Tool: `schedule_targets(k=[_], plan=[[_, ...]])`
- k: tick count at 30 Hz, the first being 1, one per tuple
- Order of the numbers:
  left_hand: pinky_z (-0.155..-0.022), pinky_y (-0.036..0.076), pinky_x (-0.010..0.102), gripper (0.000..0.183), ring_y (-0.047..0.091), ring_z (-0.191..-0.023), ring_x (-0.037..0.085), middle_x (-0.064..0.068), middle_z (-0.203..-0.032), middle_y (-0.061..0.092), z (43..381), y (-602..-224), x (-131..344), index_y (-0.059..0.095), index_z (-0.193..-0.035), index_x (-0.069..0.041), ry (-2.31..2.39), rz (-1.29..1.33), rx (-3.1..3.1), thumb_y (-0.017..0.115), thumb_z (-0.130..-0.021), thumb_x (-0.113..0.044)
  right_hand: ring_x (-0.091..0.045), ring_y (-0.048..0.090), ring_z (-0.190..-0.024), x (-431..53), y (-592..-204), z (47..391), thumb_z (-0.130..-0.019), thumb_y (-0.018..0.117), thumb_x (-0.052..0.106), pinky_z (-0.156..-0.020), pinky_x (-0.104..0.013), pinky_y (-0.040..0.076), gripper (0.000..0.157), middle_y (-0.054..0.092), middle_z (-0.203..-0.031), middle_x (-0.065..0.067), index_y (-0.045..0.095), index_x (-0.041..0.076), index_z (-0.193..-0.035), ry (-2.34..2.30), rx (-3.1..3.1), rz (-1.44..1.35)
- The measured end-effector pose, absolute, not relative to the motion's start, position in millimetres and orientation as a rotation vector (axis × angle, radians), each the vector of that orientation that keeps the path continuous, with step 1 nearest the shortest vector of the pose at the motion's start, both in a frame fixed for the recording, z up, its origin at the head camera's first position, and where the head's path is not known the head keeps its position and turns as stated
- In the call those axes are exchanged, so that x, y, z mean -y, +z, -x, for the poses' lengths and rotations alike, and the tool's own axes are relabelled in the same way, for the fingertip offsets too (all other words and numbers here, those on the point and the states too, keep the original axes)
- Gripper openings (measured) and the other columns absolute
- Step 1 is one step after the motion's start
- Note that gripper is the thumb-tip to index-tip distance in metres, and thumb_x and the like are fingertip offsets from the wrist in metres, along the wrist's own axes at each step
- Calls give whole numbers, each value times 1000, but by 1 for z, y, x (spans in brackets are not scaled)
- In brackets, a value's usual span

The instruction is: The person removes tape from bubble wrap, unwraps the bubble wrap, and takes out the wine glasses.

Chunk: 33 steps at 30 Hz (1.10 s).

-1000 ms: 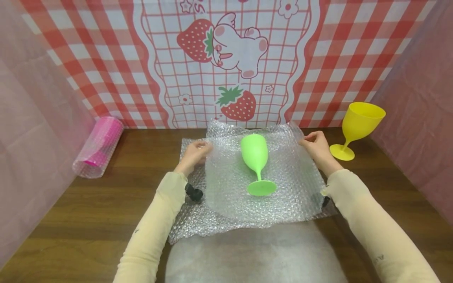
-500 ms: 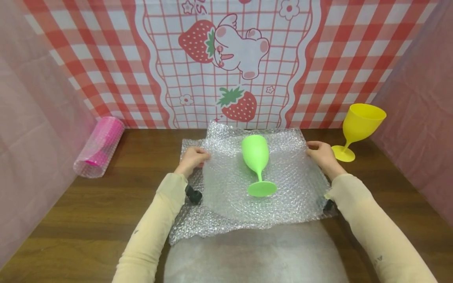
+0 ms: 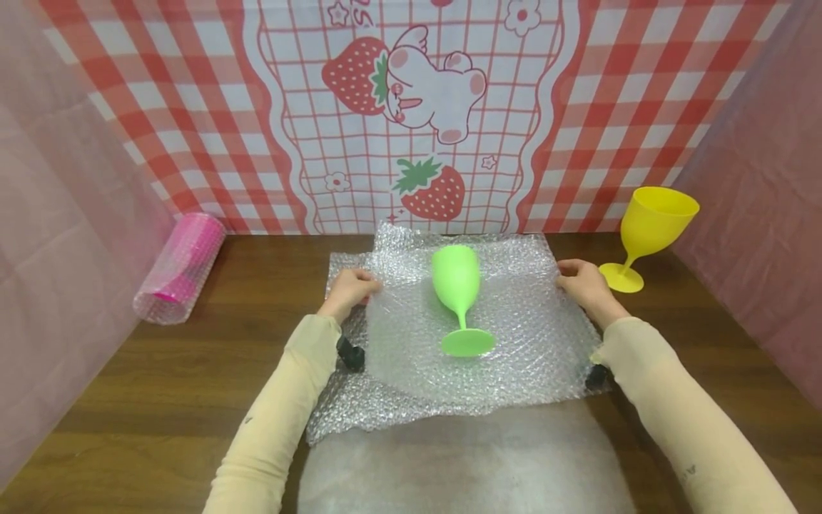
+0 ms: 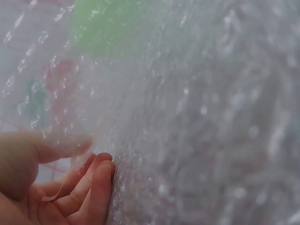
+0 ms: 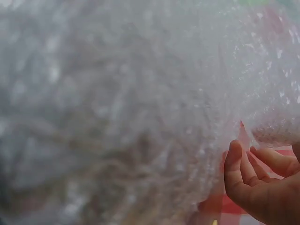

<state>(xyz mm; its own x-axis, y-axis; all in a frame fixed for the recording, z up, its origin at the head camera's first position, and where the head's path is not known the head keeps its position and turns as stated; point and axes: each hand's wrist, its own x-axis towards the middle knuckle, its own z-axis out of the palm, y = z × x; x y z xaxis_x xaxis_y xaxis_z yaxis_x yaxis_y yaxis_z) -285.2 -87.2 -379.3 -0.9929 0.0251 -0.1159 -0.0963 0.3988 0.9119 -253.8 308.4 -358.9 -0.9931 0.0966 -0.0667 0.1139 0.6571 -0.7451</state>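
A light green plastic goblet (image 3: 457,278) lies on its side on clear bubble wrap (image 3: 526,357), its foot toward the person. My left hand (image 3: 349,291) pinches the left edge of the upper sheet between thumb and fingers. On the opposite side my right hand (image 3: 587,285) holds the sheet's right edge in its fingertips. Through the film in the left wrist view the goblet (image 4: 105,28) shows as a green blur. Beside that wrap, the left hand's curled fingers (image 4: 101,187) show up close. The right hand (image 5: 262,183) appears at the sheet's edge in the right wrist view.
A yellow goblet (image 3: 651,225) stands upright at the back right. At the back left lies a pink goblet rolled in bubble wrap (image 3: 181,268). A checked strawberry cloth (image 3: 193,107) hangs behind the wooden table (image 3: 154,400), with pink cloth at both sides.
Both hands have come down a little toward the person, the right one also outward, and the wrap's raised right corner has lowered. The green goblet has shifted slightly left.
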Motion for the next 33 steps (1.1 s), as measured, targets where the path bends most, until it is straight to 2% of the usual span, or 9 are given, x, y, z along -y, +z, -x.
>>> schedule_targets(k=[3, 8, 14, 16, 20, 22, 28, 33], plan=[[-67, 51, 25, 25, 51, -68, 12, 9, -92, 57, 285, -378, 86, 60, -98, 4, 1654, 98, -2515, 64, -79, -12, -38, 44, -109, -307, -354, 252, -88, 46, 10, -89, -49, 42, 48, 43, -127, -31, 37, -10, -131, -1280, -2908, -166], [-59, 48, 19, 27, 49, -64, 9, 3, -85, 55, 284, -376, 86, 60, -102, 4, 1676, 92, -2466, 62, -80, -13, -37, 50, -104, -305, -343, 249, -87, 51, 11, -81, -39, 45, 45, 49, -122, -28, 43, -8, -127, -1260, -2998, -109], [-61, 49, 19, 31, 49, -64, 8, 1, -84, 54, 283, -370, 88, 59, -105, 4, 1691, 66, -2399, 60, -84, -18, -35, 51, -105, -305, -318, 247, -88, 56, 16, -74, -26, 48, 45, 49, -123, -25, 44, -3, -127, -1272, -3008, -96], [-63, 49, 19, 33, 49, -66, 8, 1, -87, 54, 282, -367, 88, 58, -109, 4, 1706, 56, -2367, 60, -84, -18, -35, 52, -104, -304, -310, 247, -88, 57, 18, -76, -29, 50, 45, 50, -122, -25, 45, -2, -126, -1245, -3019, -85], [-68, 50, 21, 36, 50, -71, 10, 3, -96, 53, 280, -362, 90, 54, -114, 3, 1734, 36, -2289, 59, -85, -18, -35, 51, -105, -296, -294, 246, -89, 56, 25, -86, -44, 47, 46, 51, -120, -24, 46, 0, -125, -1175, -3030, -19], [-69, 49, 21, 36, 50, -71, 11, 4, -98, 53, 279, -360, 91, 54, -114, 3, 1744, 19, -2265, 59, -85, -17, -34, 50, -106, -290, -286, 245, -89, 55, 27, -88, -47, 45, 46, 51, -121, -23, 46, 0, -125, -1154, -3026, 20], [-63, 49, 19, 38, 50, -66, 9, 4, -94, 54, 278, -358, 92, 52, -117, 5, 1748, -41, -2244, 59, -84, -13, -33, 54, -99, -269, -259, 248, -91, 50, 33, -88, -47, 47, 48, 49, -123, -21, 44, 1, -127, -1101, -3003, 134], [-64, 49, 19, 43, 51, -67, 10, 5, -98, 54, 279, -362, 92, 51, -119, 2, 1738, -38, -2291, 61, -81, -13, -31, 57, -96, -253, -238, 251, -91, 48, 37, -87, -46, 47, 50, 52, -120, -20, 45, 2, -127, -1064, -3018, 213]])
